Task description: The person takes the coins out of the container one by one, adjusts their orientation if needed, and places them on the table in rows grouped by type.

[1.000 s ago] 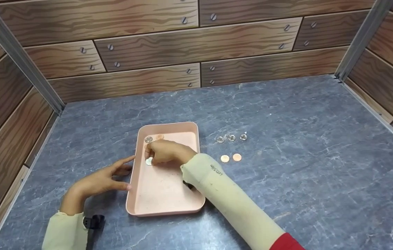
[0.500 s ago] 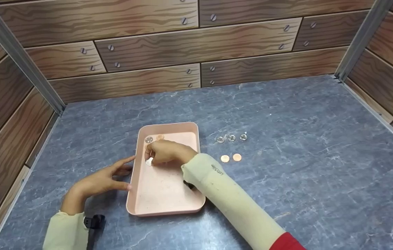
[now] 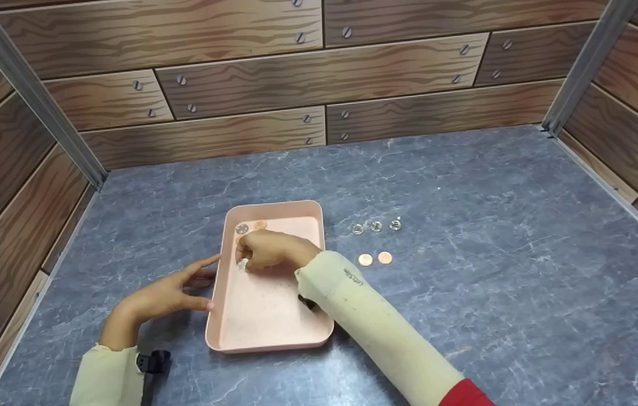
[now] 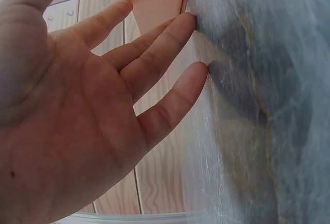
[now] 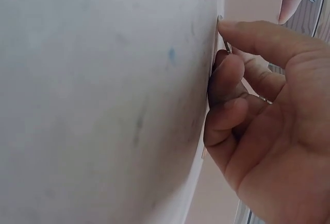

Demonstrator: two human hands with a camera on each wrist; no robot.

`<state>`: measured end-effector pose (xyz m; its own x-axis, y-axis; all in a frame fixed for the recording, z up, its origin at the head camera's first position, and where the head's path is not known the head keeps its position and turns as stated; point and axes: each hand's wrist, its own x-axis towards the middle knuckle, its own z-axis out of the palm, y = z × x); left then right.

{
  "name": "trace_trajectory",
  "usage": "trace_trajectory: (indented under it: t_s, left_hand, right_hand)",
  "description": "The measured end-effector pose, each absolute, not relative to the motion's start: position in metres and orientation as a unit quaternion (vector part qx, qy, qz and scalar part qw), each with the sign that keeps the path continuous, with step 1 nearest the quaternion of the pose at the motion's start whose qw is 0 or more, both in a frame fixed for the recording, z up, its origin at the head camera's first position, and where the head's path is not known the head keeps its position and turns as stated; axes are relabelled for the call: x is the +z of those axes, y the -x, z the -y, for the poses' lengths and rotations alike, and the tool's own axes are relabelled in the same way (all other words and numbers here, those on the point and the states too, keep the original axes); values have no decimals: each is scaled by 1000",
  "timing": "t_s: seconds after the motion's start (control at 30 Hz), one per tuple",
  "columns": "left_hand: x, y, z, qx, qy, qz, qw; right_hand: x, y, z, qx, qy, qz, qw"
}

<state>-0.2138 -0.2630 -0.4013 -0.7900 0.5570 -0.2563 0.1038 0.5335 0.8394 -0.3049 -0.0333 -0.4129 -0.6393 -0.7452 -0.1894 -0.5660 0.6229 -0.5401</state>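
Pink tray (image 3: 265, 330), long axis running away from the person, holds the right hand (image 3: 271, 251) pinching a silver coin (image 3: 242, 265); left hand (image 3: 169, 290) flat, steadying its rim.

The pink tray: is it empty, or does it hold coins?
Not empty. The pink tray holds two coins at its far end, and the right hand pinches another inside.

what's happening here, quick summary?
A person's right hand pinches a silver coin inside the pink tray, near its left wall. The left hand rests open against the tray's left side. Two more coins lie at the tray's far end. Three silver coins and two copper coins sit on the table to its right.
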Motion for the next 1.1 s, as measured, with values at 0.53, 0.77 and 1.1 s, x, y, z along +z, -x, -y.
trace_trajectory:
  t_s: [0.53,0.77,1.1]
  left_hand:
    - [-402,214,264,445,-199,-834,258]
    - [-400,215,262,446,-200,-832,261]
    - [-401,214,263,447,-198,-831,267]
  right_hand:
    - [-411,305,36,-306,359,-847,247]
    - [-402,307,34,-310,361,-849,229]
    - [-362,314,22,-372,353,-825,238]
